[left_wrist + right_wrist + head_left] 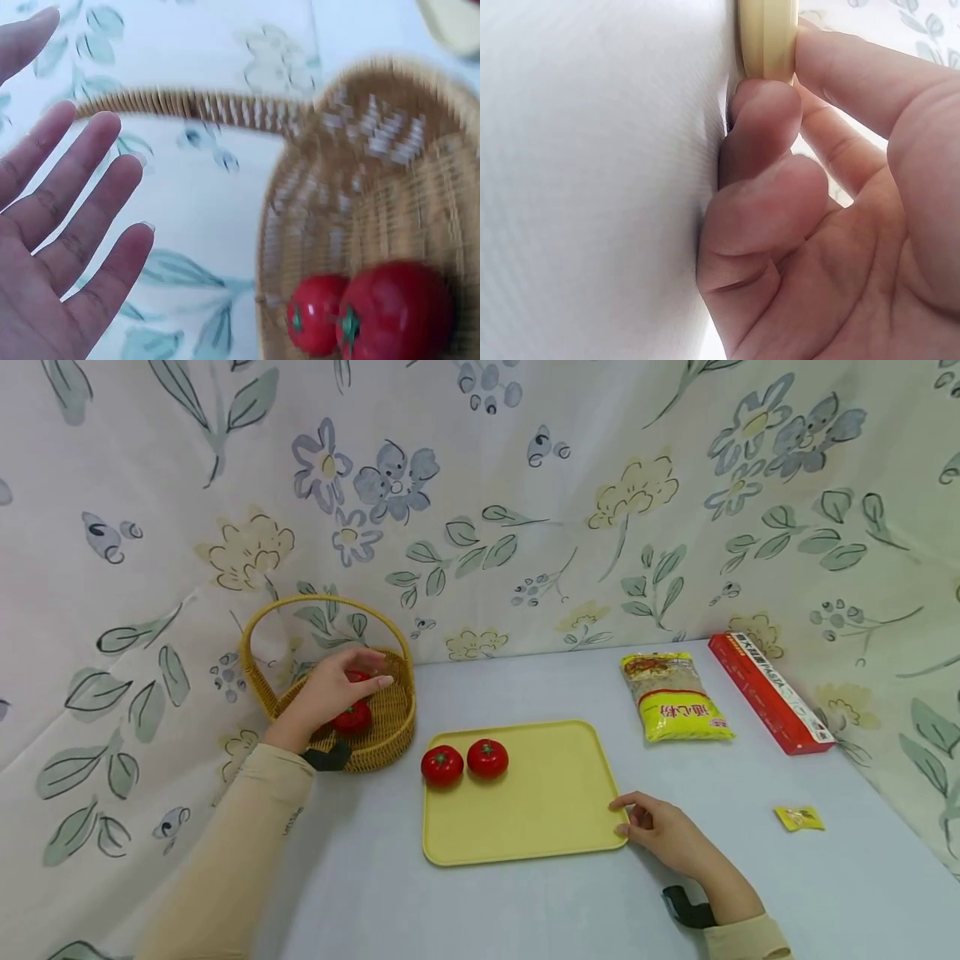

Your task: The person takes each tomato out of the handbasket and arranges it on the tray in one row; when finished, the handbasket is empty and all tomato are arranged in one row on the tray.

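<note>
My left hand [339,687] hovers over a wicker basket [401,727] with a tall handle. Its fingers [94,184] are spread and hold nothing. Inside the basket lie two red tomatoes [397,311], partly hidden by the hand in the head view. A yellow tray [525,810] lies flat on the table to the right, with a tomato [442,766] at its left edge and another tomato [487,758] beside it. At the tray's right edge, my right hand [663,833] pinches the rim between thumb and curled fingers, its lower fingers against the white cloth.
A yellow bag of pasta [675,697] lies at the back right, and a long red pasta box [772,693] is next to it. Nearer, on the right, sits a small yellow packet [799,818]. Floral fabric [487,510] hangs behind the table.
</note>
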The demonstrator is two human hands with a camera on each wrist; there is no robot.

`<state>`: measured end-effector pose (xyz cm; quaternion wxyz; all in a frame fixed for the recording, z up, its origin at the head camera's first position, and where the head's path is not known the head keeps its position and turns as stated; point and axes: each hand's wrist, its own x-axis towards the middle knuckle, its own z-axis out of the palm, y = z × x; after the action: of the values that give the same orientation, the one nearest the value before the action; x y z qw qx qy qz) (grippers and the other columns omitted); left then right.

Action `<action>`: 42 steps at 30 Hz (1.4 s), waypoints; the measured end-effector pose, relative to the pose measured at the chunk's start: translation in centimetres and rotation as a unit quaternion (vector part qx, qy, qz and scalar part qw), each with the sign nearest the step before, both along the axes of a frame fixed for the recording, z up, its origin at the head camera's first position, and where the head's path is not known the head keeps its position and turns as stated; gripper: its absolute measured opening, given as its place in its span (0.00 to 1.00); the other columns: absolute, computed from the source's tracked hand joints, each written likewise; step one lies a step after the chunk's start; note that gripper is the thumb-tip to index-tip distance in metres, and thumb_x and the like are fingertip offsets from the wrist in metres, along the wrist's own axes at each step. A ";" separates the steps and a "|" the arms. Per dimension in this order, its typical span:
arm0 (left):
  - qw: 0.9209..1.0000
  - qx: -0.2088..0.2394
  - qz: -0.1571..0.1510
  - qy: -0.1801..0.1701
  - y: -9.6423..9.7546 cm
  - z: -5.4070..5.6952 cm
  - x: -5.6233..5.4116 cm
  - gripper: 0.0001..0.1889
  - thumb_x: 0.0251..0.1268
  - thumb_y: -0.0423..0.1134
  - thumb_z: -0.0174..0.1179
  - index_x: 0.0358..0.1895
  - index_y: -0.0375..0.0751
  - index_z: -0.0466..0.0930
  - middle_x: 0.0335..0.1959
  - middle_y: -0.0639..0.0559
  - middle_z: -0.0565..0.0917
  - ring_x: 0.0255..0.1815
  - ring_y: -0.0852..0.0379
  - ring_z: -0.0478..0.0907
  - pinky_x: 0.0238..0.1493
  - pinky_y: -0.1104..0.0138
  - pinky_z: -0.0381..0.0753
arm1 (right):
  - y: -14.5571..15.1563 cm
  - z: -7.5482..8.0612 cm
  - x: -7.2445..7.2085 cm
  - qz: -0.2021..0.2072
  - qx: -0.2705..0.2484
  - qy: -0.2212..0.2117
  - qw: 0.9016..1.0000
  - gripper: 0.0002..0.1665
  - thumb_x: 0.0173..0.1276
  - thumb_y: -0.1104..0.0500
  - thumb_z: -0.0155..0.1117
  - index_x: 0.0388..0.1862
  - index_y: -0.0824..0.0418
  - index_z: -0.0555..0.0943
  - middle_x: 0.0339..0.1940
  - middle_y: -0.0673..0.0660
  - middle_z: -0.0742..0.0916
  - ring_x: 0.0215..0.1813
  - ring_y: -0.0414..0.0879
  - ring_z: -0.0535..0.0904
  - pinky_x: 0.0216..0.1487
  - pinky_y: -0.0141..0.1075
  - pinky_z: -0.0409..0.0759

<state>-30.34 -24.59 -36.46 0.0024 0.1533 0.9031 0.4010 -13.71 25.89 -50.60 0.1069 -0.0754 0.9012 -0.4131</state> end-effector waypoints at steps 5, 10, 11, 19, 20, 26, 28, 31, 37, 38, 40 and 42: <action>0.999 -0.012 0.015 -0.046 -2.1 -0.4 -2.5 0.37 0.72 0.56 0.67 0.74 0.37 0.69 0.70 0.35 0.75 0.71 0.37 0.71 0.72 0.43 0.68 | 0.0 0.0 0.1 0.000 -0.003 -0.004 1.000 0.19 0.71 0.59 0.74 0.57 0.59 0.82 0.32 0.51 0.76 0.35 0.45 0.72 0.32 0.33 0.70; 0.997 -0.022 0.016 -0.069 -3.4 -0.9 -4.7 0.40 0.73 0.55 0.66 0.78 0.36 0.63 0.75 0.32 0.69 0.76 0.33 0.63 0.75 0.39 0.61 | 0.0 0.1 0.1 0.002 -0.004 -0.003 1.000 0.18 0.71 0.59 0.74 0.57 0.59 0.82 0.32 0.51 0.76 0.35 0.45 0.72 0.32 0.33 0.70; 0.997 -0.025 0.018 -0.074 -3.6 -1.0 -5.0 0.40 0.73 0.56 0.66 0.78 0.37 0.62 0.76 0.33 0.69 0.77 0.33 0.61 0.75 0.39 0.60 | 0.0 0.1 0.1 0.003 -0.005 -0.003 1.000 0.18 0.71 0.59 0.74 0.57 0.59 0.82 0.32 0.51 0.76 0.35 0.45 0.72 0.32 0.33 0.70; 0.992 -0.091 0.027 -0.085 -4.2 -2.9 -7.7 0.41 0.74 0.52 0.66 0.80 0.34 0.59 0.78 0.30 0.63 0.78 0.29 0.56 0.76 0.37 0.58 | 0.1 0.0 0.0 0.001 -0.009 -0.010 1.000 0.18 0.71 0.59 0.73 0.58 0.59 0.82 0.33 0.51 0.77 0.35 0.45 0.72 0.32 0.33 0.71; 0.991 -0.102 0.024 -0.081 -4.3 -3.3 -8.0 0.41 0.74 0.51 0.67 0.80 0.34 0.59 0.78 0.30 0.64 0.78 0.29 0.58 0.75 0.38 0.59 | 0.1 0.0 0.0 0.000 -0.009 -0.011 1.000 0.18 0.71 0.59 0.73 0.58 0.59 0.82 0.33 0.51 0.77 0.35 0.45 0.72 0.32 0.33 0.71; 0.988 -0.144 0.007 -0.060 -4.7 -5.6 -8.8 0.38 0.71 0.44 0.69 0.75 0.25 0.66 0.71 0.24 0.69 0.72 0.27 0.65 0.72 0.39 0.65 | 0.1 0.1 0.1 -0.003 -0.011 -0.012 1.000 0.18 0.71 0.59 0.74 0.57 0.59 0.82 0.32 0.51 0.77 0.35 0.45 0.72 0.32 0.33 0.71; 0.985 -0.158 0.014 -0.066 -5.0 -6.3 -8.9 0.36 0.71 0.44 0.69 0.74 0.26 0.67 0.71 0.24 0.70 0.71 0.27 0.66 0.72 0.39 0.66 | 0.0 0.1 0.1 -0.004 -0.010 -0.013 1.000 0.18 0.71 0.59 0.74 0.57 0.59 0.83 0.32 0.51 0.77 0.35 0.45 0.72 0.32 0.33 0.71; 0.980 -0.183 0.032 -0.069 -5.4 -7.3 -9.2 0.35 0.71 0.45 0.68 0.73 0.30 0.69 0.71 0.25 0.68 0.70 0.27 0.67 0.70 0.38 0.68 | -0.1 0.1 0.1 -0.002 -0.013 -0.014 1.000 0.18 0.71 0.59 0.74 0.57 0.60 0.82 0.32 0.51 0.77 0.35 0.45 0.72 0.32 0.33 0.71; 0.971 -0.233 0.053 -0.034 -5.5 -8.3 -9.5 0.31 0.67 0.43 0.70 0.69 0.33 0.74 0.70 0.23 0.67 0.67 0.24 0.70 0.66 0.34 0.70 | 0.0 0.0 0.0 -0.009 -0.012 -0.020 1.000 0.18 0.71 0.58 0.74 0.57 0.59 0.83 0.33 0.51 0.77 0.36 0.45 0.73 0.33 0.33 0.71; 0.969 -0.240 0.053 -0.028 -5.4 -8.3 -9.5 0.30 0.67 0.43 0.71 0.68 0.33 0.75 0.69 0.23 0.68 0.66 0.25 0.70 0.65 0.35 0.71 | 0.0 -0.1 0.0 -0.011 -0.011 -0.021 1.000 0.18 0.71 0.58 0.74 0.56 0.58 0.83 0.33 0.51 0.77 0.36 0.46 0.73 0.33 0.32 0.71; 0.966 -0.251 0.052 -0.020 -5.2 -8.1 -9.5 0.28 0.67 0.41 0.71 0.66 0.34 0.75 0.67 0.24 0.71 0.65 0.25 0.71 0.64 0.35 0.72 | 0.0 -0.1 0.1 -0.011 -0.011 -0.021 1.000 0.18 0.71 0.58 0.74 0.57 0.59 0.83 0.33 0.52 0.77 0.36 0.46 0.73 0.33 0.33 0.71; 0.965 -0.257 0.049 -0.015 -4.9 -7.9 -9.5 0.26 0.67 0.41 0.71 0.63 0.34 0.76 0.64 0.25 0.74 0.63 0.26 0.72 0.62 0.35 0.73 | 0.1 -0.1 0.1 -0.014 -0.012 -0.024 1.000 0.18 0.71 0.58 0.74 0.57 0.58 0.83 0.33 0.52 0.77 0.36 0.47 0.73 0.33 0.33 0.71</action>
<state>-39.85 -29.52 -44.40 0.0358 0.0969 0.9821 0.1575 -13.62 25.98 -50.70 0.1216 -0.0543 0.8945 -0.4267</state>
